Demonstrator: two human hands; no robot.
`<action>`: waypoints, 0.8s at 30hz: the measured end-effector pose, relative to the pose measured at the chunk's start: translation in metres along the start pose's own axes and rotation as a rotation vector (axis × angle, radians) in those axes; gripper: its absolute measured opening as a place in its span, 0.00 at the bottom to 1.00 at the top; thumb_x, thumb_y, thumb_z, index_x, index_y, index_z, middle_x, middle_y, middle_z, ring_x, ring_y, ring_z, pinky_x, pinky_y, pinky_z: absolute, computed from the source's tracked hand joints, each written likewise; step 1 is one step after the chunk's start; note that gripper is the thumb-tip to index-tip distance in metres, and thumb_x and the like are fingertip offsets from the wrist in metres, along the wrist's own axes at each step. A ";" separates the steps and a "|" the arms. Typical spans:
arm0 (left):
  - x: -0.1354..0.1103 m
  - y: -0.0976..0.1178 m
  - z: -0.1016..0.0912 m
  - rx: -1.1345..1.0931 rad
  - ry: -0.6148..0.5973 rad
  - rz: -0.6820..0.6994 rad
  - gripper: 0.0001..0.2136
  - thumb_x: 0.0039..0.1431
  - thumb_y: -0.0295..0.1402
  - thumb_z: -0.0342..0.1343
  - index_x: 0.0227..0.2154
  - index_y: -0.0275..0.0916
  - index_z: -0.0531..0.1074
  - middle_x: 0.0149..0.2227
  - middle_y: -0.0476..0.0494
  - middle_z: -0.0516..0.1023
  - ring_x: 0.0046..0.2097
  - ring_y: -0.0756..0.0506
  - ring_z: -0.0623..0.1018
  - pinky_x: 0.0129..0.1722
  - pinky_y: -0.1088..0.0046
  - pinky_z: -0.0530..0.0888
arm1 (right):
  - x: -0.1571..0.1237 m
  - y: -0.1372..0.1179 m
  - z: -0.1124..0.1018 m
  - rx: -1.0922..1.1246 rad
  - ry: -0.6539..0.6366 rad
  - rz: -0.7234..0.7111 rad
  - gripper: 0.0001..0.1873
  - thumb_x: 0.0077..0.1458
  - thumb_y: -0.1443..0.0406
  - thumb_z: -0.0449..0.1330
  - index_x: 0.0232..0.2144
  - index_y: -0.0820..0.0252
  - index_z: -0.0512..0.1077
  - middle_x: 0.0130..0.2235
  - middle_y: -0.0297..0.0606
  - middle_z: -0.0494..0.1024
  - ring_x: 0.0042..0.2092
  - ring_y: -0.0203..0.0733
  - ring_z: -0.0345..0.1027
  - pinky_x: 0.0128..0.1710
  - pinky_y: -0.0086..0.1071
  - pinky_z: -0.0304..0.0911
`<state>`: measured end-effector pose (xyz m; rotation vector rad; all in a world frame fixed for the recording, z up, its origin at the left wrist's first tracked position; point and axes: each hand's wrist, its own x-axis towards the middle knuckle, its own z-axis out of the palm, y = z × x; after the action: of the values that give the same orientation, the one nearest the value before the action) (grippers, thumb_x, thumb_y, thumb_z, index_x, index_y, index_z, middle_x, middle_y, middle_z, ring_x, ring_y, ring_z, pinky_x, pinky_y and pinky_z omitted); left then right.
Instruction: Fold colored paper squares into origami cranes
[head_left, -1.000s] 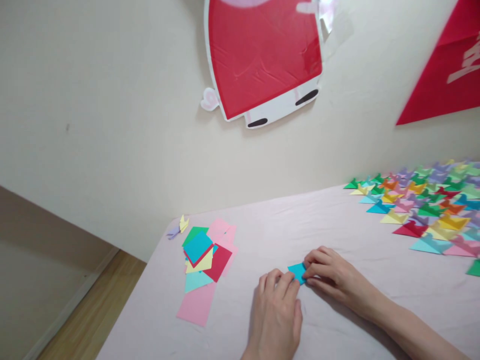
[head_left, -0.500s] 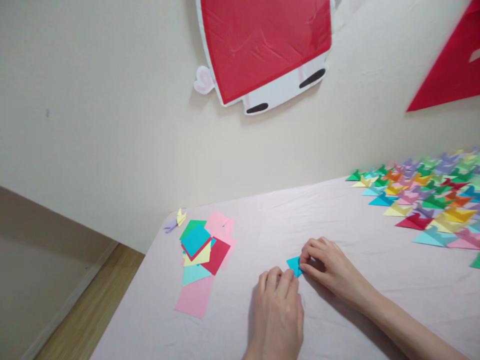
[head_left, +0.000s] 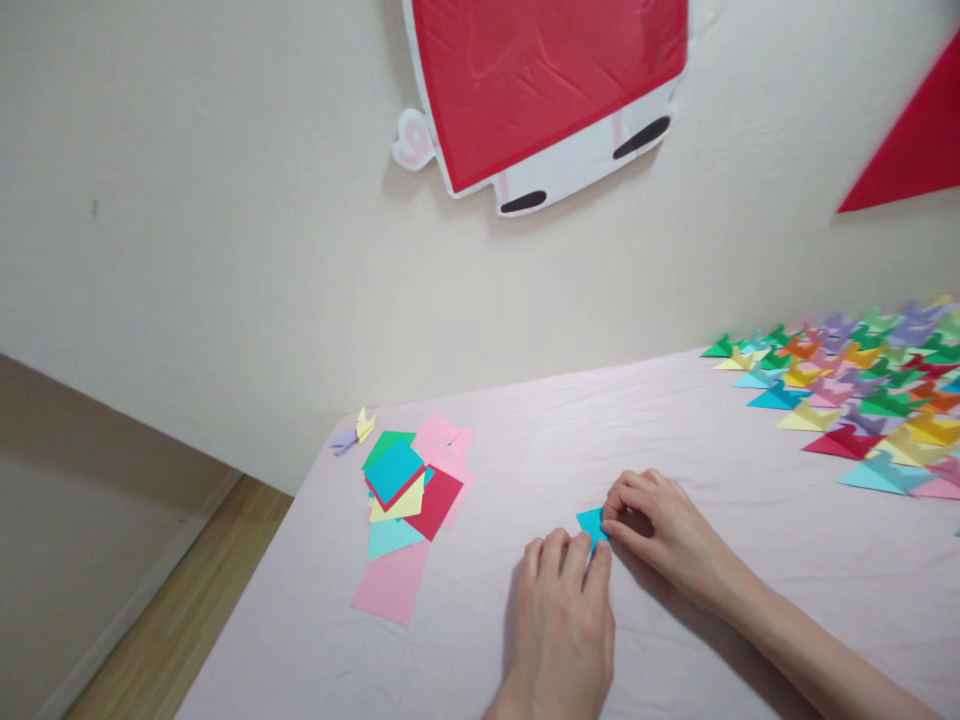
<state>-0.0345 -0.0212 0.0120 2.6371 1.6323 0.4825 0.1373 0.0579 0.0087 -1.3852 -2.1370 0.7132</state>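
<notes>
Pinching blue paper (head_left: 591,523), right hand (head_left: 667,540) curled

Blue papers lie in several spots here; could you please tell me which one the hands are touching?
The blue piece at the fingertips of the left hand and right hand; the other blue ones lie apart, among loose sheets or folded pieces.

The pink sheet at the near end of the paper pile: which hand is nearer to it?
Left. The left hand is to the right of the pink sheet, apart from it; the right hand is farther right, at the blue paper.
</notes>
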 end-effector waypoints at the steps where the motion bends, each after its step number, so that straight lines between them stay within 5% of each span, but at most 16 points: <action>1: 0.000 0.000 0.001 0.006 -0.001 0.001 0.20 0.59 0.25 0.51 0.55 0.39 0.67 0.51 0.44 0.73 0.50 0.39 0.70 0.50 0.56 0.71 | 0.000 0.000 0.000 -0.001 0.002 0.000 0.06 0.55 0.66 0.59 0.25 0.55 0.72 0.32 0.36 0.75 0.38 0.46 0.65 0.40 0.40 0.57; 24: 0.002 0.005 -0.002 0.040 -0.053 -0.014 0.19 0.61 0.28 0.52 0.55 0.37 0.68 0.52 0.44 0.74 0.52 0.39 0.69 0.52 0.57 0.69 | -0.002 0.002 0.002 -0.037 0.014 -0.031 0.06 0.56 0.66 0.59 0.27 0.54 0.72 0.32 0.36 0.75 0.38 0.46 0.65 0.39 0.40 0.58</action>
<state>-0.0296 -0.0218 0.0151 2.6405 1.6610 0.3806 0.1381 0.0564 0.0059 -1.3697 -2.1661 0.6533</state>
